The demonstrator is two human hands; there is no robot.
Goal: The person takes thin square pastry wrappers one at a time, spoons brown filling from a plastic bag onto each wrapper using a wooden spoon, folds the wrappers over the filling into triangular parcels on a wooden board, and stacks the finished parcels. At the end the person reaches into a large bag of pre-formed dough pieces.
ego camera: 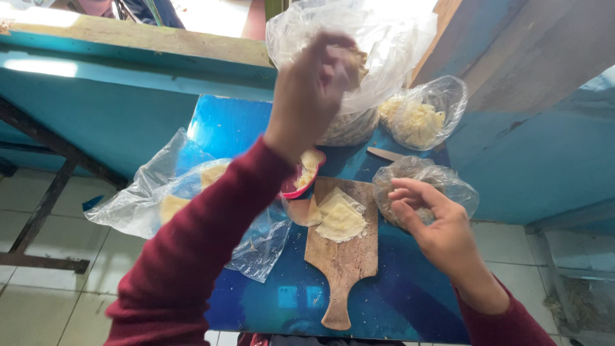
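Your left hand (pixel 314 90) was raised into the mouth of the big clear plastic bag (pixel 378 45) at the far end of the desk (pixel 416 301), fingers bunched as if pinching something inside; the motion blur hid what, so I cannot tell whether it gripped anything. Your right hand (pixel 426 221) hung lower, fingers loosely curled and part spread, touching the small crumpled bag (pixel 442 182) at the right edge of the wooden cutting board (pixel 343 256). A stack of pale square dough wrappers (pixel 339 218) lay on the board's upper half, well below the left hand.

To do the reach well, you would have wanted to hold the bag's mouth steady and draw the hand straight back out, since the thin film could catch on the fingers.

Room was tight. A bag of pale shredded food (pixel 419 118) sat just right of the big bag, a red-rimmed dish (pixel 307 173) just under your left forearm, and a wide bag of flat wrappers (pixel 186 198) hung over the desk's left edge. The blue wall (pixel 538 154) closed the right side. The board's handle end near you had the most open room.
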